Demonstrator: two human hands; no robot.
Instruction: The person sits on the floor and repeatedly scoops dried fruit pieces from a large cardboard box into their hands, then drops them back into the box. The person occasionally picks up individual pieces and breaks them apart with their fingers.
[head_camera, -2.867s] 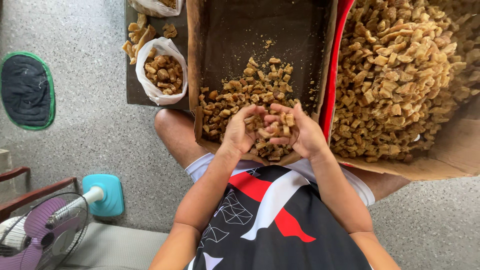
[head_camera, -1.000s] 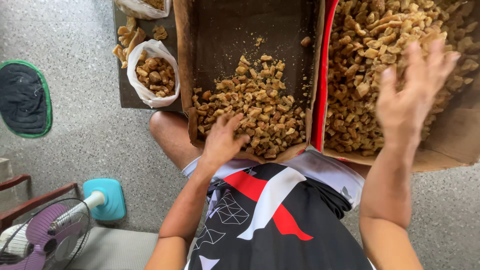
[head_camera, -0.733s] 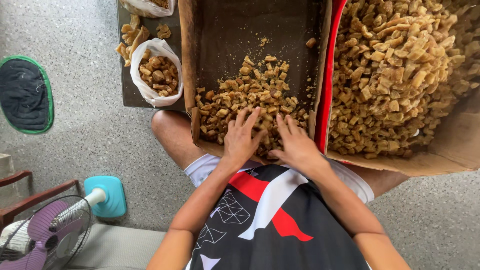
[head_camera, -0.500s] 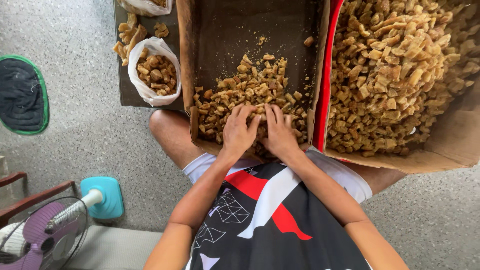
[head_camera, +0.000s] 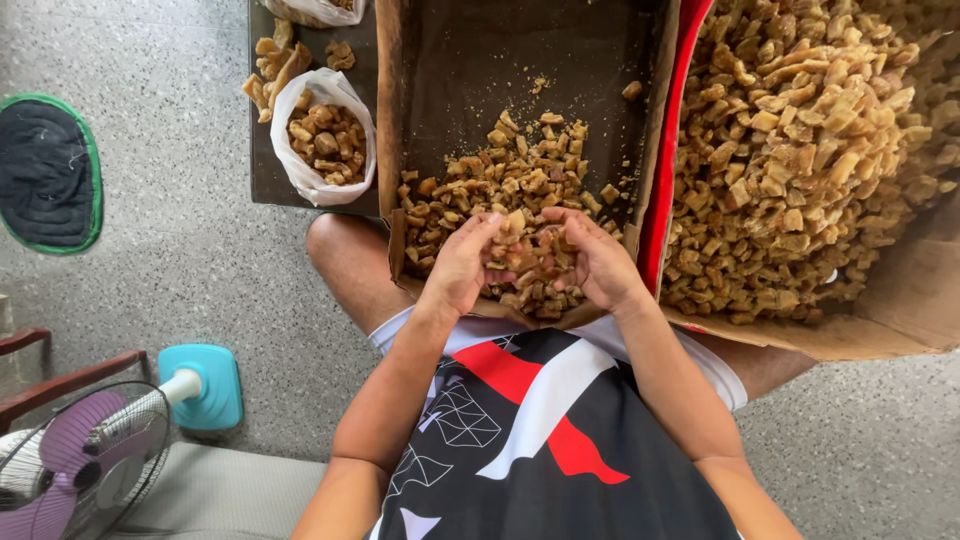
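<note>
My left hand and my right hand are cupped together around a heap of small golden-brown fried pieces. They hover over the near end of a dark cardboard box that rests on my lap. More of the same pieces lie loose in that box. To the right a larger cardboard box is heaped with the same fried pieces.
A white plastic bag part-filled with pieces stands on a dark tray at the upper left. A dark green-rimmed mat lies on the speckled floor. A small fan with a teal base stands lower left.
My right hand came back from over the big right box to the lap box. Both hands pressed into the pieces, then cupped and lifted a heap together.
</note>
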